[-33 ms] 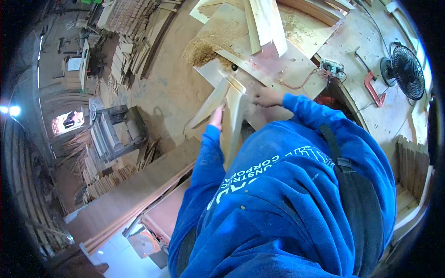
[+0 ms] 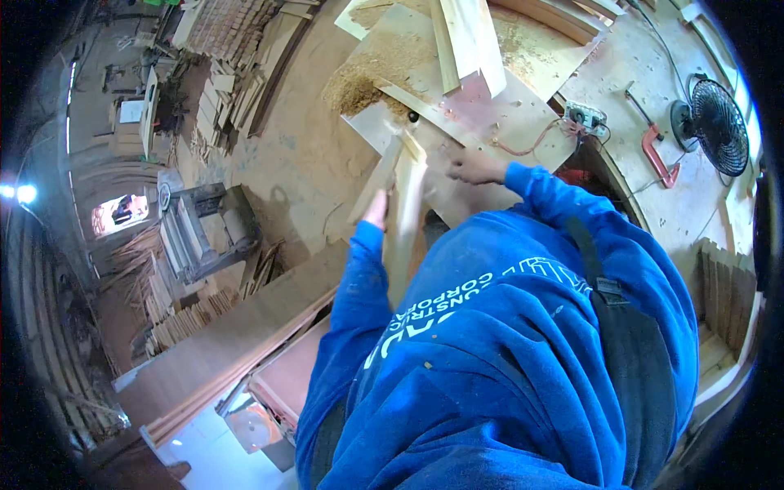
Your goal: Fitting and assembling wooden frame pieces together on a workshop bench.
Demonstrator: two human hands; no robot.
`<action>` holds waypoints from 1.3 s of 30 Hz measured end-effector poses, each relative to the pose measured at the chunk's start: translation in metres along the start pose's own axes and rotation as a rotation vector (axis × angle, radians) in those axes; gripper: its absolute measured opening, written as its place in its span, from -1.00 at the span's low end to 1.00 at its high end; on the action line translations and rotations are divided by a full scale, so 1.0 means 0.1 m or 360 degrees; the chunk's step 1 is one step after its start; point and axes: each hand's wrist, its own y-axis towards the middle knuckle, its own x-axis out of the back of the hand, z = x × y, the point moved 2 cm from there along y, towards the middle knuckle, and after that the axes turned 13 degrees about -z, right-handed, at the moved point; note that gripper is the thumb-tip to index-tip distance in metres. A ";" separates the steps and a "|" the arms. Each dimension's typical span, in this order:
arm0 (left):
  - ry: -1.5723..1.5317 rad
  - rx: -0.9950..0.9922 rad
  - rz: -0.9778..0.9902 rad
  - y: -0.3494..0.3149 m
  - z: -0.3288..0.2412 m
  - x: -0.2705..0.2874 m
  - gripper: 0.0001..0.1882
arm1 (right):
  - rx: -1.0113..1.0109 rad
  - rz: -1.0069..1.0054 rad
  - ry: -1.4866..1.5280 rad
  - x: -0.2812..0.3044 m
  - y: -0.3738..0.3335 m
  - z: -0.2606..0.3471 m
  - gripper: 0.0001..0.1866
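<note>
My left hand (image 2: 376, 210) is closed on a pale wooden board (image 2: 406, 196), which slants down toward my body. A second, narrower wooden piece (image 2: 379, 175) lies along its left side, and the two come close together at their far ends. Whether they are joined, I cannot tell. My right hand (image 2: 478, 167) hovers to the right of the board, apart from it, over the worktable (image 2: 531, 122). Its fingers point left and are blurred, with no object visible in them. Just past the board's far end are a small round black part (image 2: 413, 117) and a wooden strip (image 2: 426, 113) fixed across the tabletop.
Sawdust (image 2: 359, 91) is heaped at the table's far left edge. Long boards (image 2: 469, 49) lie at the back. To the right are a power outlet (image 2: 586, 121) with wires, a red clamp (image 2: 658, 155) and a black fan (image 2: 717, 126). A machine (image 2: 208, 233) stands left.
The board has turned and shows a narrower side. My left hand has shifted slightly left with it, and my right hand has drawn a little to the right, away from the board.
</note>
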 end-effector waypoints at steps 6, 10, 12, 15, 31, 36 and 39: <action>-0.0218 0.0449 0.0931 -0.13 0.21 0.75 -0.44 | 0.0145 -0.0225 0.0352 0.42 -0.45 0.43 -0.69; -0.0387 0.0552 0.0916 -1.03 -0.14 0.55 -0.48 | 0.0432 -0.0382 0.0437 0.56 -0.64 0.72 -0.73; -0.0147 0.0317 0.0905 -1.18 -0.17 0.56 -0.49 | 0.0606 -0.0453 0.0469 0.60 -0.69 0.86 -0.71; -0.0129 0.0305 0.0850 -1.35 -0.23 0.52 -0.45 | 0.0814 -0.0523 0.0510 0.65 -0.76 1.01 -0.57; -0.0102 0.0493 0.1019 -1.73 -0.28 0.15 -0.33 | 0.1557 -0.0766 0.0544 0.93 -1.17 1.30 -0.75; -0.0157 0.0613 0.0938 -1.60 -0.24 0.13 -0.32 | 0.1708 -0.1153 0.0429 0.80 -1.10 1.13 -0.79; -0.0057 0.0523 0.0915 -1.59 -0.29 0.09 -0.31 | 0.1514 -0.1178 0.0471 0.73 -1.05 1.05 -0.78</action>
